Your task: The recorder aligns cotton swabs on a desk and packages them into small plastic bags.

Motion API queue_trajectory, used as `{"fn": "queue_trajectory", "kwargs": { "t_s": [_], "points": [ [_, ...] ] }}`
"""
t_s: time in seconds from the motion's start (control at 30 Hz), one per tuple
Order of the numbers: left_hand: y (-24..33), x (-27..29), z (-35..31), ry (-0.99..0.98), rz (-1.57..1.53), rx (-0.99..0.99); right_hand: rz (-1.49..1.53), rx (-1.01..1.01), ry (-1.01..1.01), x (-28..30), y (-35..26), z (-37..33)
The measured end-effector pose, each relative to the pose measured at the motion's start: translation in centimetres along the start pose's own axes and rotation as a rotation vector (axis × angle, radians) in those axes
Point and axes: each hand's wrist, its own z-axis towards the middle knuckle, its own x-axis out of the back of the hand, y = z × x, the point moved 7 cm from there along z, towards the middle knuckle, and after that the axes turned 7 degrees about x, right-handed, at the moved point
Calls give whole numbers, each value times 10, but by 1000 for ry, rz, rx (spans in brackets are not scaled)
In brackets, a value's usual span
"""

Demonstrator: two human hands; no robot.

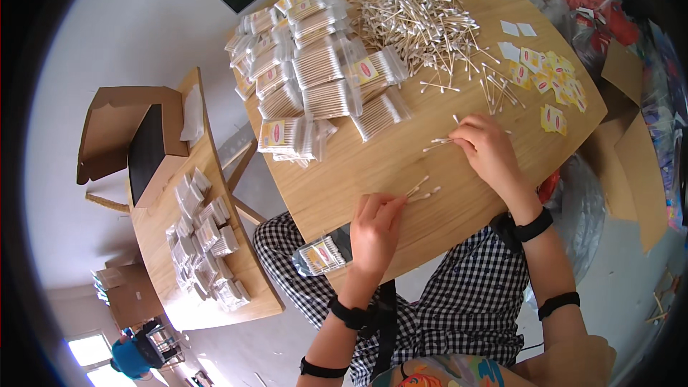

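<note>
My left hand (375, 228) is closed over the near edge of the wooden table (444, 222), pinching a few cotton swabs (419, 192) whose white tips point up and right. Farther off, my right hand (489, 149) has its thumb and fingers pressed together on a few more swabs (438, 143) just above the tabletop. Beyond it lies a large heap of loose cotton swabs (416, 21), with a smaller scatter (498, 89) nearer the right hand. Beside my left wrist, a clear bag of swabs with a card (322, 256) lies at the table edge.
Filled swab bags (315, 64) are stacked at the far left. Yellow and white cards (548, 75) lie at the right. A side table (247, 272) holds more bags (204, 240) and an open carton (136, 136). Another carton (620, 150) stands right. A person (132, 355) is far off.
</note>
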Motion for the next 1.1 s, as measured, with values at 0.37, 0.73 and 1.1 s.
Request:
{"fn": "queue_trajectory", "kwargs": {
  "t_s": [0.37, 0.73, 1.1],
  "points": [
    [20, -30, 9, -21, 145, -115, 379, 42, -112, -25, -61, -23],
    [16, -25, 7, 39, 95, -99, -373, -373, 38, 41, 92, 3],
    [13, -21, 4, 9, 46, -128, 122, -402, 29, 6, 76, 0]
  ]
}}
